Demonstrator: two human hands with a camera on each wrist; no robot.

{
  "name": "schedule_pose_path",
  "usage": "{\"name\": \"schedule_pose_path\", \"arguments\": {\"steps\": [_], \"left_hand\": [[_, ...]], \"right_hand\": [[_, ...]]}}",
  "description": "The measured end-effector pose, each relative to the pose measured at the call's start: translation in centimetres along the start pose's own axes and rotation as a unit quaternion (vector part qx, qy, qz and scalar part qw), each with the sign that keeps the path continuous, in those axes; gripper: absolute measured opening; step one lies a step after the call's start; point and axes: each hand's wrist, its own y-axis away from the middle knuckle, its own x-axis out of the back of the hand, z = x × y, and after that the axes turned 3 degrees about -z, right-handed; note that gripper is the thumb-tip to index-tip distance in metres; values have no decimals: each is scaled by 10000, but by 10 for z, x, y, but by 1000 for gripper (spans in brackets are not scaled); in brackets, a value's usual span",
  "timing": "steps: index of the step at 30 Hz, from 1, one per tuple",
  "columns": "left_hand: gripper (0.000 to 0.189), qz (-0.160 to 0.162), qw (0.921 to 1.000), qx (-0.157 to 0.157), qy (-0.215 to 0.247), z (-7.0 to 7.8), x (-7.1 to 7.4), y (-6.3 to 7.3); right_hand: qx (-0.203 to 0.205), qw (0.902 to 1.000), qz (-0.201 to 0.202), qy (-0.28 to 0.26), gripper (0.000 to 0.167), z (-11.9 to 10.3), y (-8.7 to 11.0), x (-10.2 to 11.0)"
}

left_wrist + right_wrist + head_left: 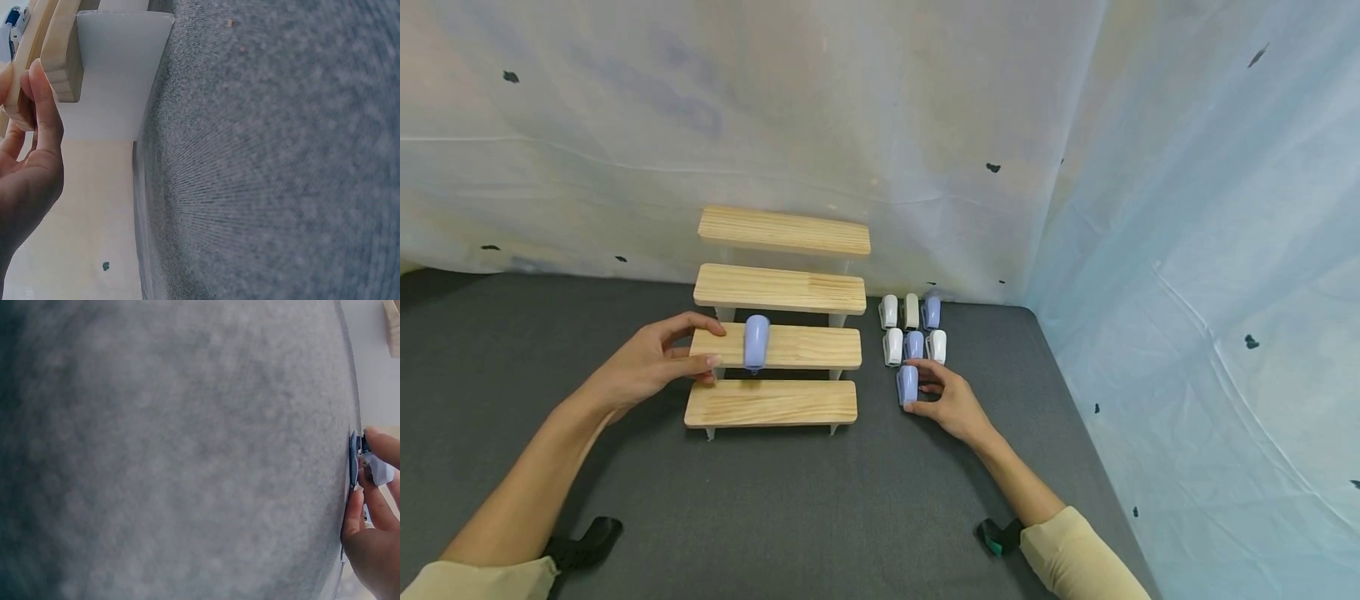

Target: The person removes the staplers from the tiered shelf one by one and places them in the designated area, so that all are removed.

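Note:
My left hand [643,362] grips the left end of the second-lowest board of a stepped wooden rack [775,404]. Its thumb and fingers pinch the board's edge, as the left wrist view also shows [31,169]. On that board, near the hand, lies a periwinkle mini stapler [756,340]. At the right, my right hand [953,404] holds another periwinkle mini stapler [907,384] between thumb and fingers, at the table surface. In the right wrist view, the held stapler [380,470] is partly covered by the fingers.
Just beyond the right hand, several mini staplers stand in two rows, among them a white one [892,347], a cream one [912,311] and a periwinkle one [932,311]. Pale sheeting [850,108] hangs behind and to the right of the dark grey table [820,517].

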Motion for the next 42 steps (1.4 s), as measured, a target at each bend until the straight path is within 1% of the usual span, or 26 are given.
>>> {"name": "schedule_pose_path", "arguments": {"steps": [7, 11, 15, 18, 21, 32, 37, 42], "left_hand": [[51, 0, 10000, 14, -8, 1, 0, -2], [51, 7, 10000, 10, -17, 1, 0, -2], [52, 32, 10000, 27, -40, 1, 0, -3], [52, 29, 10000, 30, -54, 1, 0, -3], [52, 14, 10000, 4, -26, 0, 0, -4], [51, -65, 9999, -84, 33, 1, 1, -1], [50, -62, 9999, -60, 75, 1, 0, -1], [51, -56, 10000, -39, 44, 1, 1, 0]], "right_hand": [[-54, 9999, 9, -100, 69, -3, 0, 1], [-15, 9996, -15, -267, 70, -7, 1, 3], [23, 9992, -28, -396, 66, -27, 7, 7], [92, 9993, 32, -358, 62, -40, 11, 10], [160, 9992, 128, -331, 60, -43, 12, 12], [480, 9967, 424, -502, 52, -49, 10, 24], [590, 9950, 456, -660, 51, -56, 9, 26], [715, 9938, 382, -767, 51, -67, 4, 26]]}}
